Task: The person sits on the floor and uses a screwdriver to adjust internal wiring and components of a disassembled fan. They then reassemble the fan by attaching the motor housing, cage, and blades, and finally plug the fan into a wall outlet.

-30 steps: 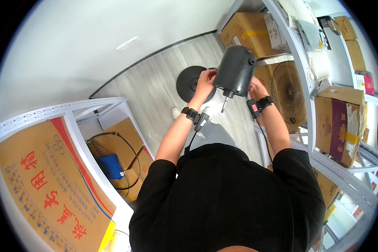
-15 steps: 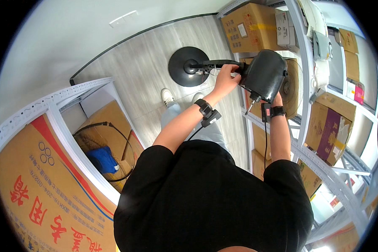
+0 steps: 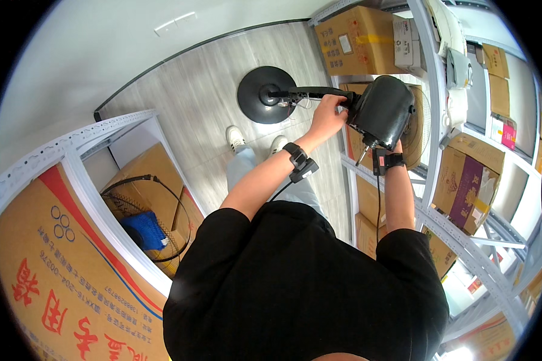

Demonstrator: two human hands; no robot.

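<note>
A black pedestal fan stands in front of me, its round base (image 3: 256,108) on the floor and its pole (image 3: 316,91) rising to a glossy black motor housing (image 3: 382,111). From the housing a bare metal shaft (image 3: 362,155) sticks out, without blades. Loose thin wires (image 3: 300,103) hang by the pole. My left hand (image 3: 329,115) is closed on the neck where the pole meets the housing, fingertips partly hidden. Behind the housing's near side is my right hand (image 3: 397,146), mostly covered; its fingers cannot be seen.
A round wire fan guard (image 3: 424,129) stands beyond the housing by the right shelving (image 3: 427,207). Cardboard boxes (image 3: 358,42) fill those shelves. At left, a low rack holds another wire guard (image 3: 173,183) with a blue cloth (image 3: 144,230), beside a large carton (image 3: 72,265).
The motor housing has shifted slightly down and right in the picture. Both hands remain at the fan, and the whole view has moved a little.
</note>
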